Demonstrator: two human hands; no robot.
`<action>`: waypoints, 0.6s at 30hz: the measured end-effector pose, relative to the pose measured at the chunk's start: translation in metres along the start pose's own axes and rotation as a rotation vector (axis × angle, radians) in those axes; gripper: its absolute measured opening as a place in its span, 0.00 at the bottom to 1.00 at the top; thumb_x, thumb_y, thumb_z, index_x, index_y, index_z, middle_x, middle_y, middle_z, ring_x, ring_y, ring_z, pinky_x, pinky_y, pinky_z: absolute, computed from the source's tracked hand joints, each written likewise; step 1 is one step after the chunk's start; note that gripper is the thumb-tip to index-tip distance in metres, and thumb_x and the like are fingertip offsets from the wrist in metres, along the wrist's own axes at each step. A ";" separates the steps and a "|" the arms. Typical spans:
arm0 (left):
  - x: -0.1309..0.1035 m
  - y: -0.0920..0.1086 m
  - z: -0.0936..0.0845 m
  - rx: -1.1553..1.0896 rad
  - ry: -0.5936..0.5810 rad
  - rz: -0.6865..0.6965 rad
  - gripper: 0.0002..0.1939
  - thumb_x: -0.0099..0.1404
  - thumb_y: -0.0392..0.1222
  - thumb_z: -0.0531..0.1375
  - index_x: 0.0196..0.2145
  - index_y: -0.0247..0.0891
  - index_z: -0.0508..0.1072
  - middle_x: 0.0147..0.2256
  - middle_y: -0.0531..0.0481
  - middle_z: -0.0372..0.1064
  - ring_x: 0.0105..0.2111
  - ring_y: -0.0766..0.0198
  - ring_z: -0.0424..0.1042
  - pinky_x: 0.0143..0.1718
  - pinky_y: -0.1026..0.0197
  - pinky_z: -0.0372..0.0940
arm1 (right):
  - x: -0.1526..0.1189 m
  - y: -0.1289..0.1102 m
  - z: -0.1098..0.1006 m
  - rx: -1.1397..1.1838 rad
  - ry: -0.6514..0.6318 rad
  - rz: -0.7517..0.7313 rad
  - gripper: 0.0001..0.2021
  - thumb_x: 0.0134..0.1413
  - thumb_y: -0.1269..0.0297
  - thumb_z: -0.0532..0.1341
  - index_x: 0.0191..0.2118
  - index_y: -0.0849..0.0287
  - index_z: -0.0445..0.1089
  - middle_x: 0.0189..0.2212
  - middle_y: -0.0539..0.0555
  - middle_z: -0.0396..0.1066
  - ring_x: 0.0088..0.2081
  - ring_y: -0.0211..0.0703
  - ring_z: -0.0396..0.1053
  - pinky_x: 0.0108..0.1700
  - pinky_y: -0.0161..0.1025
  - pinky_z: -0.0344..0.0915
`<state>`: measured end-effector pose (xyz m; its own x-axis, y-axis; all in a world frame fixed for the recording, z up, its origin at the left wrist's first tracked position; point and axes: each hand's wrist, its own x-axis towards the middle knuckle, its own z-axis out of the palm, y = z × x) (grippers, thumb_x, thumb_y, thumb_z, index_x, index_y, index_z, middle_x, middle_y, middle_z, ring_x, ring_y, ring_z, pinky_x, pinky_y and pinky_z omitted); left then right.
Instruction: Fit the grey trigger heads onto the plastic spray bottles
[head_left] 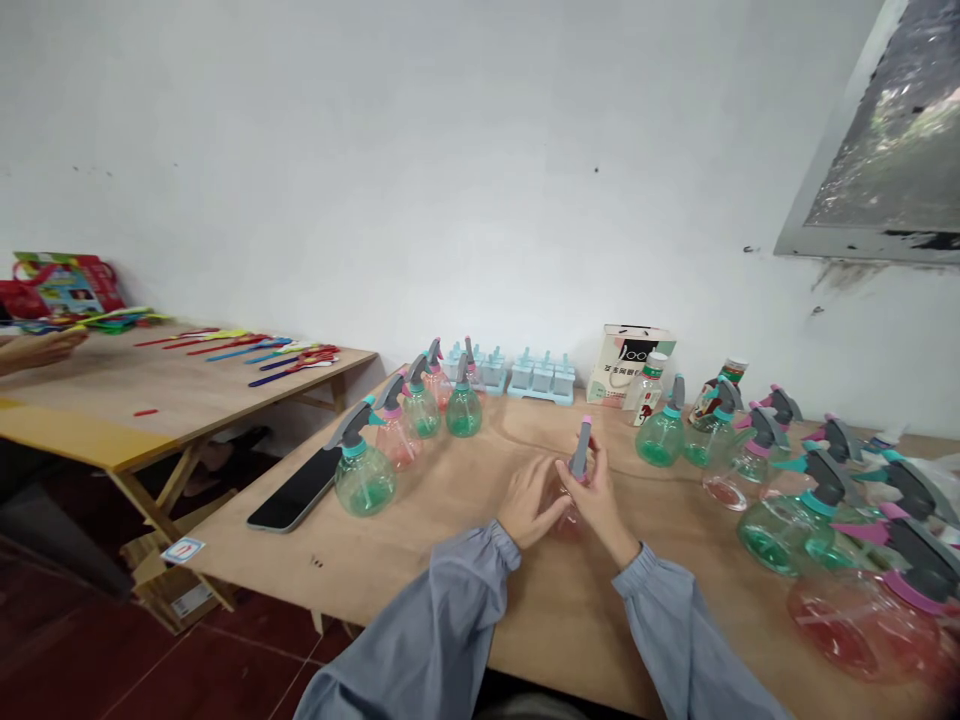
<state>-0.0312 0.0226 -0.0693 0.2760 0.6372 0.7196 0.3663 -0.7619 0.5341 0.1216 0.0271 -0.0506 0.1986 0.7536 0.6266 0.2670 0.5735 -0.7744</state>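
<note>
Between my hands a pink spray bottle stands on the wooden table, its grey and pink spray head pointing away from me. My right hand is closed round the head and neck, thumb on the near side. Against the left side of the round body, my left hand is cupped, steadying it; the two hands hide most of the bottle. To the left stand several similar bottles, the nearest a green spray bottle. More are grouped on the right, among them a large pink spray bottle.
A black phone lies at the table's left edge. Along the wall are light-blue popsicle moulds, a printed box and a labelled glass bottle. On the left table lie coloured strips, near another person's hand.
</note>
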 end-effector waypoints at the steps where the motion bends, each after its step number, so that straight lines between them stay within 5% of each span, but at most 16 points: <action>1: 0.006 -0.005 -0.007 0.010 0.131 -0.036 0.26 0.69 0.52 0.56 0.61 0.40 0.61 0.59 0.37 0.62 0.62 0.50 0.62 0.65 0.43 0.57 | 0.001 0.000 -0.002 -0.008 0.007 0.001 0.37 0.51 0.45 0.67 0.62 0.53 0.59 0.61 0.63 0.65 0.60 0.55 0.65 0.63 0.58 0.62; 4: 0.035 -0.028 -0.039 0.054 0.567 -0.209 0.21 0.68 0.46 0.57 0.57 0.40 0.65 0.61 0.37 0.55 0.66 0.51 0.56 0.68 0.45 0.51 | 0.000 -0.004 -0.009 -0.024 0.004 0.005 0.34 0.51 0.44 0.66 0.62 0.51 0.60 0.60 0.61 0.66 0.57 0.53 0.68 0.61 0.57 0.64; 6: 0.058 -0.045 -0.063 0.099 0.660 -0.329 0.20 0.67 0.43 0.57 0.56 0.38 0.66 0.64 0.36 0.48 0.69 0.50 0.51 0.70 0.47 0.48 | -0.002 -0.008 -0.012 -0.021 -0.002 0.005 0.34 0.53 0.44 0.64 0.62 0.49 0.60 0.60 0.60 0.66 0.54 0.51 0.69 0.58 0.54 0.67; 9: 0.088 -0.070 -0.090 0.204 0.485 -0.514 0.22 0.66 0.43 0.59 0.57 0.38 0.69 0.70 0.36 0.39 0.71 0.46 0.46 0.71 0.47 0.45 | -0.005 -0.018 -0.014 0.003 -0.045 0.002 0.31 0.56 0.44 0.62 0.62 0.48 0.59 0.56 0.59 0.68 0.46 0.46 0.71 0.51 0.48 0.71; 12: 0.106 -0.088 -0.103 0.270 0.327 -0.612 0.26 0.64 0.49 0.62 0.59 0.43 0.71 0.71 0.40 0.41 0.72 0.40 0.43 0.70 0.41 0.45 | -0.008 -0.026 -0.017 0.030 -0.087 0.009 0.29 0.58 0.46 0.61 0.63 0.47 0.60 0.47 0.56 0.72 0.35 0.42 0.69 0.41 0.44 0.72; 18: 0.103 -0.096 -0.099 0.348 0.257 -0.576 0.27 0.59 0.53 0.66 0.55 0.44 0.74 0.65 0.38 0.55 0.66 0.36 0.56 0.67 0.34 0.47 | -0.009 -0.029 -0.016 0.018 -0.120 0.007 0.29 0.56 0.47 0.61 0.61 0.49 0.61 0.38 0.53 0.71 0.27 0.40 0.64 0.31 0.41 0.69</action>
<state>-0.1260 0.1502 -0.0029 -0.2485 0.8468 0.4703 0.6646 -0.2042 0.7188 0.1276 -0.0015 -0.0318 0.0861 0.7902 0.6068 0.2488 0.5727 -0.7811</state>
